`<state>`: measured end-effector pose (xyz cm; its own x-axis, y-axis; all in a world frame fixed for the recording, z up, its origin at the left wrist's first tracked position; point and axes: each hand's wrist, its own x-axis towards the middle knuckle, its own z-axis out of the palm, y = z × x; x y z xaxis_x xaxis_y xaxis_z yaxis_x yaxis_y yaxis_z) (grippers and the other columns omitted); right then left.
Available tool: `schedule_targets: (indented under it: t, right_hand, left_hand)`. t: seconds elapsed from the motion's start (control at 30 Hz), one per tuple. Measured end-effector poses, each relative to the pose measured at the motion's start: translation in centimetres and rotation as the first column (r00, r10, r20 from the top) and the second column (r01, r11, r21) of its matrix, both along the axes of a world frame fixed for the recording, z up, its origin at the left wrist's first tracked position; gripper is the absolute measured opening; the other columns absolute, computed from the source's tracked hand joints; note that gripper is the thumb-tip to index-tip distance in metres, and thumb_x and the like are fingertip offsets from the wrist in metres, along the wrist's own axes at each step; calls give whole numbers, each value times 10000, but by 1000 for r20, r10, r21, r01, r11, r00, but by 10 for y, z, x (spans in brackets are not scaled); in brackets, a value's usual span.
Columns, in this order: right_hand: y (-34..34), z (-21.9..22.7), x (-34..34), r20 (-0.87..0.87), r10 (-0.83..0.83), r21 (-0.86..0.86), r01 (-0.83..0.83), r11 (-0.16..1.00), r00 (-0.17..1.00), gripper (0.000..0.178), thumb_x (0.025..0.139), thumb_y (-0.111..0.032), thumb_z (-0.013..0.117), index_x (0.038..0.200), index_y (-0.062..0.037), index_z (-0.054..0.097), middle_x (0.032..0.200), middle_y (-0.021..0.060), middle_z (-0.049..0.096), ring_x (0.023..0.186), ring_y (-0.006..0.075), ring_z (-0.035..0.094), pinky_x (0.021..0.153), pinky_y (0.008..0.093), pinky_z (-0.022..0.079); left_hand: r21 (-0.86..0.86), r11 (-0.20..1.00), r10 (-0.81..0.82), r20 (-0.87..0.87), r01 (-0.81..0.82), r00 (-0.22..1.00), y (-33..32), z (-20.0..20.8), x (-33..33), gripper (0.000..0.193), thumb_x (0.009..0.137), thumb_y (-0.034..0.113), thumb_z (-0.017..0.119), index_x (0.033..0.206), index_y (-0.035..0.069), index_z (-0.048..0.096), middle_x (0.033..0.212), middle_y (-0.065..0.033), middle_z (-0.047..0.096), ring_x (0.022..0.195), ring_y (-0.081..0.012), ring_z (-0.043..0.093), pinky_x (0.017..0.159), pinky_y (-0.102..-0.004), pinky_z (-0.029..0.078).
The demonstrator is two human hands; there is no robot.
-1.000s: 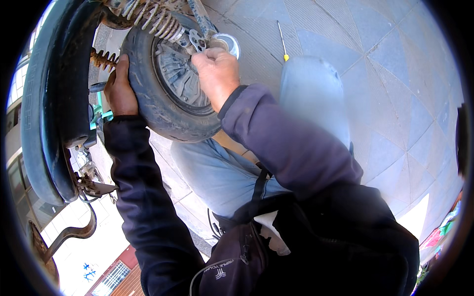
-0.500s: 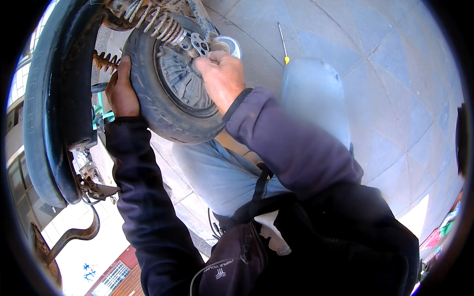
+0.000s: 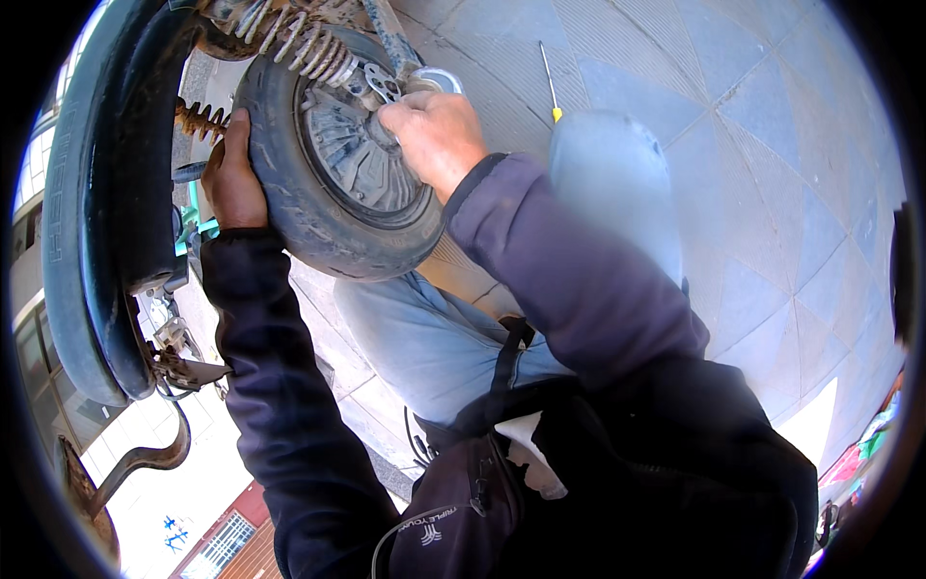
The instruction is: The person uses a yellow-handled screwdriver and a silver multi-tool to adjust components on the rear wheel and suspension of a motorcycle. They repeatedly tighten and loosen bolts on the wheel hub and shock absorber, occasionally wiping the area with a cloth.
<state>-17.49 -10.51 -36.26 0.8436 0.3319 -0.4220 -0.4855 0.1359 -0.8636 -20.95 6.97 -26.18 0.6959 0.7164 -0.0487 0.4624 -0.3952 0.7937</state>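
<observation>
A scooter-like vehicle's wheel with a black tyre [image 3: 338, 241] and a dusty grey finned hub [image 3: 352, 159] stands between my arms. My left hand [image 3: 234, 183] is closed round the tyre's left side, its thumb up along the tread and some fingers hidden behind. My right hand [image 3: 439, 135] is closed at the hub's centre, pinching a small flat metal plate with round holes [image 3: 383, 83]. The plate lies close to the lower end of a coil-spring shock absorber [image 3: 323, 56]. Just past my right hand is a round silvery part [image 3: 444, 79]. My fingers hide the wheel's axle.
A screwdriver with a yellow handle [image 3: 557, 114] lies on the tiled pavement [image 3: 743, 154] beyond my right knee [image 3: 612, 174]. The long black seat [image 3: 82, 212] runs down the left. A second, rusty spring [image 3: 201, 121] and a bent metal tube [image 3: 149, 458] are also on that side.
The plate has turned slightly and shifted left with my right hand's fingers. My right forearm has moved slightly up. My left hand keeps its hold on the tyre.
</observation>
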Motion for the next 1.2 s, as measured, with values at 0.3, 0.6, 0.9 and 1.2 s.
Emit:
schedule_targets:
  t: [0.3,0.6,0.9,1.2]
  right_hand:
    - [7,-6,-3,-61,-4,123,11,992,998,324,780,-260,565,783,54,644,701,246,609,695,370,596,692,405,449]
    - [8,1,-8,-71,-61,73,66,995,996,305,776,-250,575,797,46,646,702,225,620,688,352,602,684,387,455]
    - [11,5,-12,-47,-114,53,116,992,992,308,774,-239,601,841,58,646,766,250,632,753,377,613,715,397,462]
    - [16,0,-13,-81,-105,57,110,992,991,314,774,-235,603,851,67,639,786,258,636,788,383,618,749,399,465]
  left_hand:
    - [14,1000,11,-10,-11,1000,4,-2,-2,557,872,376,600,1182,-85,562,1102,-126,619,948,-183,577,887,-282,429]
    - [43,999,11,-37,-9,999,1,1,-1,553,875,375,595,1189,-80,562,1107,-124,617,949,-181,575,889,-276,427]
    - [14,1000,16,-21,-16,1000,3,-1,-1,537,875,371,599,1168,-79,575,1082,-120,628,930,-177,583,875,-274,435]
    - [21,1000,11,-14,-11,1000,5,-1,-1,530,878,372,596,1159,-77,580,1073,-123,631,919,-179,589,869,-276,441]
